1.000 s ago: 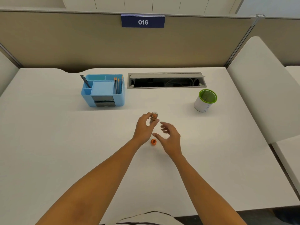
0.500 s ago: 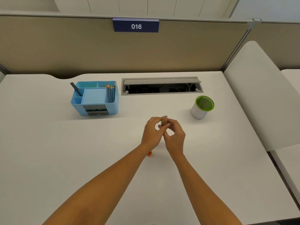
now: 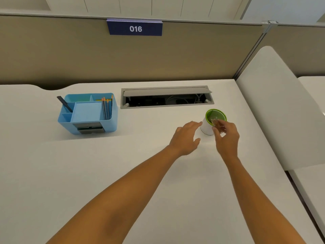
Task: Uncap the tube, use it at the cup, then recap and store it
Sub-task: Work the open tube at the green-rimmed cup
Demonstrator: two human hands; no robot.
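Note:
A white cup with a green rim [image 3: 207,128] stands on the white desk [image 3: 70,173], right of centre. My right hand [image 3: 227,138] grips a small clear tube [image 3: 215,120], blurred, with its end tilted over the cup's mouth. My left hand [image 3: 186,138] is spread open just left of the cup, fingertips close to its wall; I cannot tell whether they touch it. The tube's orange cap is not visible; my arms may hide it.
A blue desk organizer [image 3: 88,127] with pencils and a dark pen sits at the back left. An open grey cable tray [image 3: 167,92] lies behind the cup. A beige partition with a "016" sign [image 3: 135,29] closes the back; a white divider [image 3: 281,106] stands at right.
The tube passed from both hands to my right hand alone, which carried it right to the cup. My left hand let go and opened beside the cup. The orange cap dropped out of sight.

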